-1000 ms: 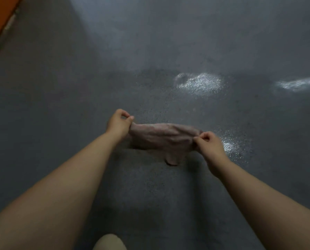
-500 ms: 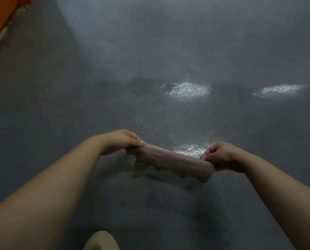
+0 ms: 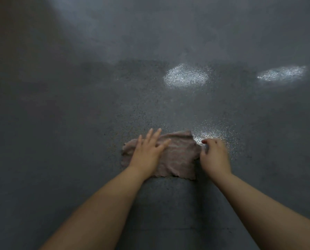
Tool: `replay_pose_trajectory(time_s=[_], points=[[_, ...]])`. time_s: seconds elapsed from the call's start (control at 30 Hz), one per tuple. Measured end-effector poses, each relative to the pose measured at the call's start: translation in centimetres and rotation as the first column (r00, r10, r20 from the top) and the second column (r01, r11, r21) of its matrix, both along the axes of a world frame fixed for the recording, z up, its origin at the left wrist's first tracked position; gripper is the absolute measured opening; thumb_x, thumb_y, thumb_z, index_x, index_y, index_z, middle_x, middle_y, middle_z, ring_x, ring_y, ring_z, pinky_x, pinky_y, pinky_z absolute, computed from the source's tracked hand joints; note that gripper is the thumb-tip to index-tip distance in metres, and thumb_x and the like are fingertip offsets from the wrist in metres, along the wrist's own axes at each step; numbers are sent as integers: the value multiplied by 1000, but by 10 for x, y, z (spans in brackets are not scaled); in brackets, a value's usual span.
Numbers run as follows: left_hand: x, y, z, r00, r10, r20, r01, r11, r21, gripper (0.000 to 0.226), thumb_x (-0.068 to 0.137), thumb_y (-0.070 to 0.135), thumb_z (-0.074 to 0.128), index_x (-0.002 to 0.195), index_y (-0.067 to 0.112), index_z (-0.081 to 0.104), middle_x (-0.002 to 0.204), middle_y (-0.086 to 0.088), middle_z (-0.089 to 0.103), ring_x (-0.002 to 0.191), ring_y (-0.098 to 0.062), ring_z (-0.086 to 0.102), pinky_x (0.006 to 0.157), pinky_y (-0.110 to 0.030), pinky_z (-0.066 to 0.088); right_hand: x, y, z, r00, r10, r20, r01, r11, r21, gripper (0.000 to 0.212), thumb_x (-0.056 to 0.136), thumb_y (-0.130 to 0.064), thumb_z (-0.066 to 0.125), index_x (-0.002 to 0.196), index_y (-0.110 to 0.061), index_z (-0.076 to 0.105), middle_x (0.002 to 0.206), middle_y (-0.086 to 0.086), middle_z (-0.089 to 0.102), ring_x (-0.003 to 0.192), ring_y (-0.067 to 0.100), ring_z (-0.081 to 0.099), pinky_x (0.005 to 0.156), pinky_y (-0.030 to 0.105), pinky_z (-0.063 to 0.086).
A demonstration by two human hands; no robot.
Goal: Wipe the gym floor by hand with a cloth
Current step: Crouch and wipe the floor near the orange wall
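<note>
- The dark grey speckled gym floor (image 3: 60, 123) fills the frame; the left part looks dull and dry, likely the stretch not yet wiped.
- The left hand (image 3: 147, 152) lies just left of centre in the lower middle, fingers straight and spread apart, palm flat on the cloth. I judge this is to pin it down and give broad pressure for wiping.
- The pinkish-brown, ragged-edged rectangular cloth (image 3: 177, 156) lies spread flat on the floor between the two hands, opened out so more of it meets the floor.
- The right hand (image 3: 214, 156) sits at the cloth's right edge, fingers curled; whether they pinch the edge I cannot tell.
- Bright wet patches (image 3: 186, 76) glisten in the upper right of the frame.
</note>
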State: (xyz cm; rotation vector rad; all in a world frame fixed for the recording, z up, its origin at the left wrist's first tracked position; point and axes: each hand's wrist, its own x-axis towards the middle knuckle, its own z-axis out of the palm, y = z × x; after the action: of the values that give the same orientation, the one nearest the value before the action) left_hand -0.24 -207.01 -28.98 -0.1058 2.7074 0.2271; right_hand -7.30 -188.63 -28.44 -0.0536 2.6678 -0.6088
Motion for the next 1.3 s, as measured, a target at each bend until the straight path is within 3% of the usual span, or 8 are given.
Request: replay_pose_trajectory(time_s=[0.1,0.17,0.27,0.43,0.53,0.7,1.1,1.3], points=[[-15,16,-22,942,-327,71,332,940,-76,53,101,43,24,150,41,2,158,-2,-19,144,-30,-18,111,-57,-12,0,4,-10,998,-1,-70,2,1000,17,32,91,-9,50,122,-7,59,131,18,48,120,37,42,100,38,32],[-26,23,-33,884,-466,38,467,879,-89,55,96,48,13,150,39,10,160,-2,-6,146,-32,-7,110,-60,-5,-4,4,-13,994,9,-112,-7,1000,20,33,91,-9,50,122,-6,59,136,19,46,124,37,40,104,40,30],[-37,30,-43,865,-500,-37,491,861,-133,59,88,50,21,137,34,48,148,-5,41,136,-33,37,110,-54,24,-12,1,-18,988,21,-154,-17,999,28,34,91,-10,51,125,-5,57,141,20,42,129,38,36,108,42,27],[-49,25,-51,862,-499,-91,500,866,-12,60,86,50,29,134,24,54,142,-6,48,132,-31,44,109,-40,22,-19,-19,-24,994,6,-111,3,996,85,40,90,-15,51,130,-6,52,144,18,38,130,38,33,110,44,26],[-57,8,-46,923,-359,-142,363,932,4,60,87,49,26,136,26,52,144,-3,46,133,-27,43,111,-39,24,-18,-37,-24,994,33,-100,-20,992,126,44,92,-20,50,136,-9,47,149,18,31,132,39,29,110,43,23],[-73,-33,-47,970,-181,-164,179,984,-25,60,99,49,24,152,29,5,160,3,-5,147,-18,-8,116,-36,-10,-20,-78,-19,978,173,-115,-157,978,134,51,95,-25,47,144,-13,37,155,17,21,137,37,23,113,42,17],[-117,-140,-52,970,207,-129,-213,976,-35,59,101,48,19,152,28,-2,159,2,-12,146,-18,-13,117,-40,-9,-51,-186,-16,874,482,63,-485,857,175,54,100,-40,30,151,-26,16,159,11,-2,145,32,5,118,43,10],[-114,-215,-48,832,545,-109,-551,833,-43,60,101,49,18,152,25,-2,159,0,-12,146,-22,-11,117,-42,-7,-58,-201,-20,836,508,207,-546,807,226,59,100,-49,25,151,-34,0,159,2,-14,146,27,-10,116,50,4]])
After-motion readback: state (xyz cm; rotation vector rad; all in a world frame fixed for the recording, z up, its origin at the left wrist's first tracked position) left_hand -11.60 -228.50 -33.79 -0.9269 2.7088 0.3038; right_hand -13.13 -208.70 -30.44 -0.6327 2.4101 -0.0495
